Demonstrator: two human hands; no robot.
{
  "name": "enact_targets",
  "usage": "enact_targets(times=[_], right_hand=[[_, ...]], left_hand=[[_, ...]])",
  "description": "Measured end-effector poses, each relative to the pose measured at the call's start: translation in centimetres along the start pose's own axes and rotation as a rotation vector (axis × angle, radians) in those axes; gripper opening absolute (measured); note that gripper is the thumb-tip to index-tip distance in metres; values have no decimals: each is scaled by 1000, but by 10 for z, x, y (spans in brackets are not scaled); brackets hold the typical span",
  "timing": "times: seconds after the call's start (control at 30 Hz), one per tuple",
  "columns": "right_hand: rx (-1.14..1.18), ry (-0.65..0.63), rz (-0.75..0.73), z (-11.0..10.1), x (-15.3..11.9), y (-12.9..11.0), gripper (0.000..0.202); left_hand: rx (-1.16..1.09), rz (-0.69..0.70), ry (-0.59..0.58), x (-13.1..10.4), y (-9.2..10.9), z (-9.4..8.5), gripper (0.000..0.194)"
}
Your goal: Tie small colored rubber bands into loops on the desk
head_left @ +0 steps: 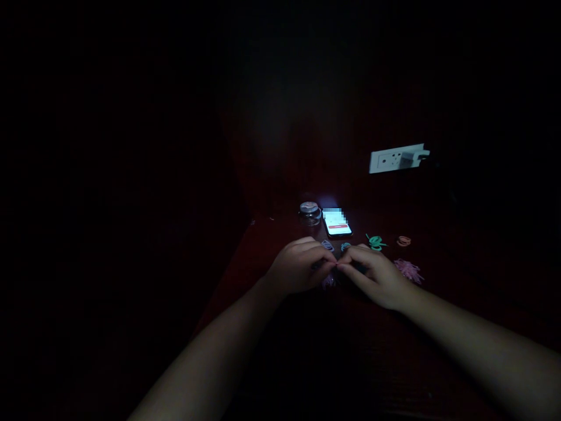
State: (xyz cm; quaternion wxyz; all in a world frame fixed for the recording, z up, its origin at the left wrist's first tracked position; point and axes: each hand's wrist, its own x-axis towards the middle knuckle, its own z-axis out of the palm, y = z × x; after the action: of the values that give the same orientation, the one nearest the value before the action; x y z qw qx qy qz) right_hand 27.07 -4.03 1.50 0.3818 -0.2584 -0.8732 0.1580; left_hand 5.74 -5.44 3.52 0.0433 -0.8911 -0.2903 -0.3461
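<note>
My left hand (303,266) and my right hand (372,273) meet fingertip to fingertip above the dark table. Both are closed in a pinch, and whatever lies between the fingers is too small and dark to make out. Just beyond the fingers lie a purple looped strand (327,245) and a blue looped strand (346,247). Purple thin strips (328,282) show below my left fingers, partly hidden. Beside my right hand rests a heap of pink thin strips (409,271). A green looped strand (376,242) and an orange looped strand (404,241) sit farther back.
A lit phone (337,222) lies behind the hands, with a small lidded glass jar (310,214) at its left. On the back wall is a white socket panel (397,159) with a plug in it. The dark red table (245,257) has its left edge faintly visible; surroundings are very dark.
</note>
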Motion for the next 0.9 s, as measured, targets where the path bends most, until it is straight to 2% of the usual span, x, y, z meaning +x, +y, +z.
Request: enact_targets(times=[0.27,0.47,0.9], right_hand=[[-16,-24,39,-1,0,-1,18],[-7,22,21,0,0,-1,8],[11,26,7,1,0,-1,10]], left_hand=[[20,1,-16,-1,-3,2,14],[31,-14,-30,-2,-3,2,14],[18,-21,-42,-3,-5,3,14]])
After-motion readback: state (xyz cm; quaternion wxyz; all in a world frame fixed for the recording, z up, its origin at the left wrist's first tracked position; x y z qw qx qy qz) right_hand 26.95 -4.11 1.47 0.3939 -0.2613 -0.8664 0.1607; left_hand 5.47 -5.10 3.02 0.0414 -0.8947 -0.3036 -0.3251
